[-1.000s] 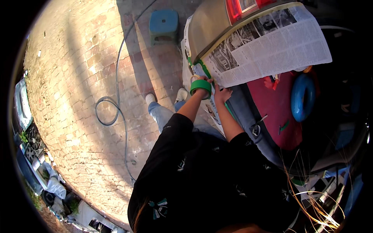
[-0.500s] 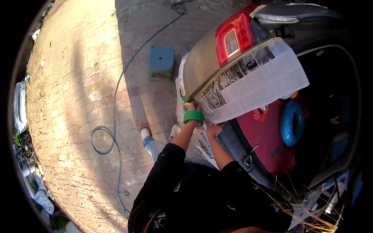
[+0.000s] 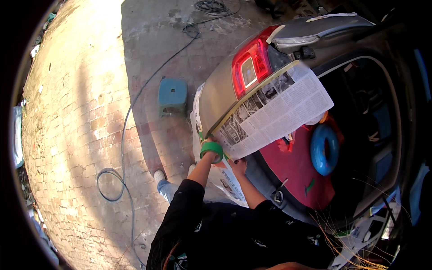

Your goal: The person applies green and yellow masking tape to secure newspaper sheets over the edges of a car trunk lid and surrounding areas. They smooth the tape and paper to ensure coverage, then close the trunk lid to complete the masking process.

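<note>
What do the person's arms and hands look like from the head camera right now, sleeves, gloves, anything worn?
Both arms wear black sleeves pushed up near the elbows, leaving the forearms bare. The left hand and right hand are bare, with no gloves. No watch or rings can be made out at this size.

The left hand (image 3: 208, 145), ringed by a green tape roll (image 3: 211, 149), presses newspaper (image 3: 276, 112) against the car (image 3: 216, 96); the right hand (image 3: 237, 166) sits just below.

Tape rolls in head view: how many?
1: a green tape roll around the left hand at the car's rear corner. Others may be hidden in the dark trunk.
</note>
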`<state>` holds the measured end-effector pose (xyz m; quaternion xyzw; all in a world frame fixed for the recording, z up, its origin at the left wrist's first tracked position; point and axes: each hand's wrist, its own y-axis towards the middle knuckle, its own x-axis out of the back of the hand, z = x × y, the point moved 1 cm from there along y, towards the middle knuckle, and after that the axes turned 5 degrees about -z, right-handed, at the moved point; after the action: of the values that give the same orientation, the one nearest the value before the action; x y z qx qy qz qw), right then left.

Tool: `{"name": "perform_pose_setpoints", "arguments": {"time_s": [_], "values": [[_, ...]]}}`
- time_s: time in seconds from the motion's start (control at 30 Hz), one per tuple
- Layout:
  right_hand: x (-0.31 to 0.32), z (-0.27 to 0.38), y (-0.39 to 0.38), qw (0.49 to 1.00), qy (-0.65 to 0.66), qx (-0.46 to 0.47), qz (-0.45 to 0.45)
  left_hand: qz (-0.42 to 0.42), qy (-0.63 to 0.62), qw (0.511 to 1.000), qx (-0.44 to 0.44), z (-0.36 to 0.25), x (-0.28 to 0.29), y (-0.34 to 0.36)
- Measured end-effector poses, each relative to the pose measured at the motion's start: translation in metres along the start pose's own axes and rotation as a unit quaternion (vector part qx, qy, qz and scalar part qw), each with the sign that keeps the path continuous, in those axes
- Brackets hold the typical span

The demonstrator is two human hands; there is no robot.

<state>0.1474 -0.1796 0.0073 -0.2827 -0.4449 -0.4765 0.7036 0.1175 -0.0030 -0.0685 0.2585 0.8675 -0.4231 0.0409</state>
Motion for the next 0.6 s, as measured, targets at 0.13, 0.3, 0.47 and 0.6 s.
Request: {"name": "perform_pose_setpoints", "arguments": {"time_s": [0.13,0.3,0.47,0.6], "values": [[-0.006,-0.027,0.002,0.998,0.051,-0.016,0.032,-0.012,-0.017,0.998,-0.055,-0.003,0.011,-0.038],[-0.015,0.010,-0.005,0.969,0.148,-0.172,0.102,0.029,-0.014,0.999,0.035,-0.025,0.098,-0.095],[-0.014,-0.022,-0.022,0.941,0.209,-0.259,-0.058,0.103,0.151,0.983,-0.025,-0.036,0.183,-0.147],[0.007,-0.004,-0.057,0.945,0.123,-0.258,-0.163,0.147,0.247,0.957,-0.039,-0.041,0.239,-0.161]]}}
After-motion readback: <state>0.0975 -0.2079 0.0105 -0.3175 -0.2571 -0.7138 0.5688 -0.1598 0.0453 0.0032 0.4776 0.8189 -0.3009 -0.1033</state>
